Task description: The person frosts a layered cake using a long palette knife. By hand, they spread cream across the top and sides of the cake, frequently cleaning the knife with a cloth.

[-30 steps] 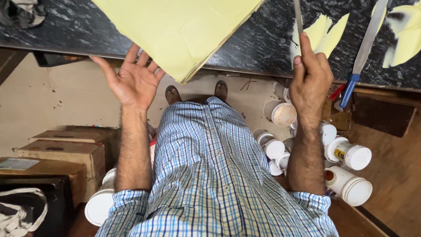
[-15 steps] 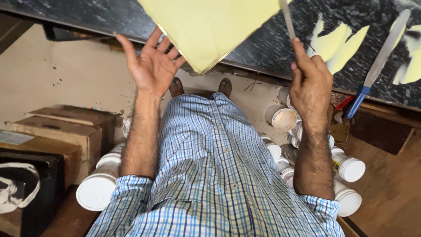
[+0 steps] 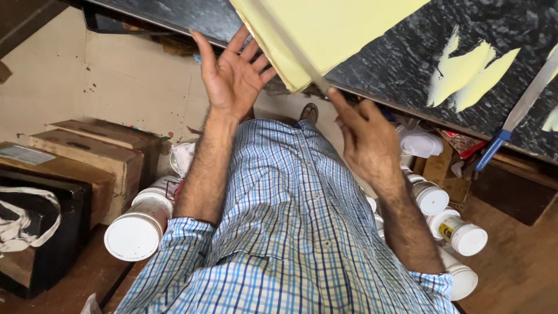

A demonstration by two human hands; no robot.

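A stack of pale yellow sheets [image 3: 343, 29] lies on a black marbled tabletop [image 3: 407, 64], one corner hanging over the near edge. My left hand [image 3: 232, 78] is open, palm up, fingertips against the left side of that corner. My right hand [image 3: 366, 139] sits just below the corner, its fingers pinched on a thin grey blade [image 3: 305, 67] that runs up along the stack's edge. I wear a blue checked shirt.
Yellow paper offcuts [image 3: 465, 70] and a long blue-handled knife [image 3: 523, 110] lie on the tabletop to the right. Under the table stand white lidded jars [image 3: 139, 232], more white jars [image 3: 459, 232], wooden boxes [image 3: 87, 157] and a black bag [image 3: 35, 232].
My right hand has moved left with the thin blade, from beside the offcuts to the overhanging corner of the yellow stack. My left hand stays open at the stack's edge.
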